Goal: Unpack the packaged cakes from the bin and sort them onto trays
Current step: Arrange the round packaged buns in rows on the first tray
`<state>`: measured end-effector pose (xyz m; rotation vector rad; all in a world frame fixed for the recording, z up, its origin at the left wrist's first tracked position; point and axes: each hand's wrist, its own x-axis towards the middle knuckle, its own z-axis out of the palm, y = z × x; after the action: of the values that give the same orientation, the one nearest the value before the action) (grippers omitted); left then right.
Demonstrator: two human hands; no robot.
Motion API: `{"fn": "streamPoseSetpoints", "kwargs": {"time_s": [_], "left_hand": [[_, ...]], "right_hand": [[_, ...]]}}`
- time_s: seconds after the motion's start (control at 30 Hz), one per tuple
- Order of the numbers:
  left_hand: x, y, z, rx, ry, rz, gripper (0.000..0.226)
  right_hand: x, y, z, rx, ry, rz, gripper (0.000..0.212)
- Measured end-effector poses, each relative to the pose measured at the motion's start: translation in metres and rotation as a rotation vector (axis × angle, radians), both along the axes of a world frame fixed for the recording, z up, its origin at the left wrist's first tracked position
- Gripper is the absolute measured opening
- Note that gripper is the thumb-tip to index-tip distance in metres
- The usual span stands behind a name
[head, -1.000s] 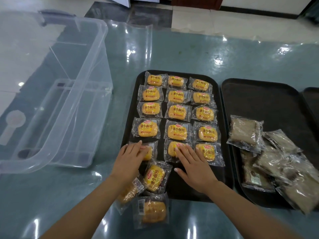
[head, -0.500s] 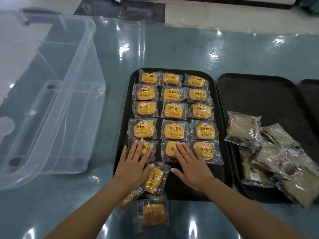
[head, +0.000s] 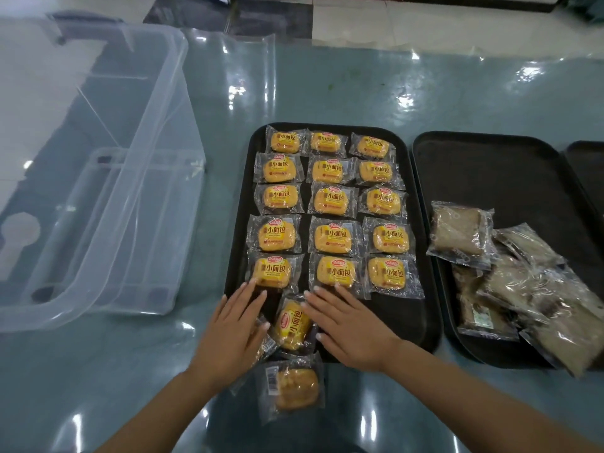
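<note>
Left hand [head: 233,335] and right hand [head: 351,328] lying flat, released, flanking loose cake [head: 292,325]; cake rows [head: 331,207] lying ahead on tray [head: 421,322]; bin [head: 98,178] sitting left.

third tray [head: 588,171] cropped, left-hand packet [head: 266,346] half-hidden

A large clear plastic storage bin [head: 94,178] is sitting upright at the left, with no cakes visible inside. Just right of it, a black rectangular plastic tray [head: 421,308] is carrying fifteen yellow cakes in clear wrappers [head: 333,200], lying flat in five rows of three. A sixteenth yellow wrapped cake [head: 292,325] is lying turned lengthwise at the tray's near edge. Another [head: 295,387] is resting off the tray. A second black tray [head: 490,168] is holding a loose pile of brown wrapped cakes [head: 510,276].
</note>
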<state>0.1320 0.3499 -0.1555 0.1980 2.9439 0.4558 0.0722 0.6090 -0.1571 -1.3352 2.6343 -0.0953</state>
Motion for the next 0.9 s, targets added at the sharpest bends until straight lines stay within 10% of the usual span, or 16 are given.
{"fn": "streamPoseSetpoints", "kwargs": {"time_s": [0.9], "left_hand": [[0.024, 0.023, -0.015, 0.038, 0.08, -0.235, 0.048]], "right_hand": [[0.068, 0.066, -0.016, 0.059, 0.027, -0.345, 0.055]]}}
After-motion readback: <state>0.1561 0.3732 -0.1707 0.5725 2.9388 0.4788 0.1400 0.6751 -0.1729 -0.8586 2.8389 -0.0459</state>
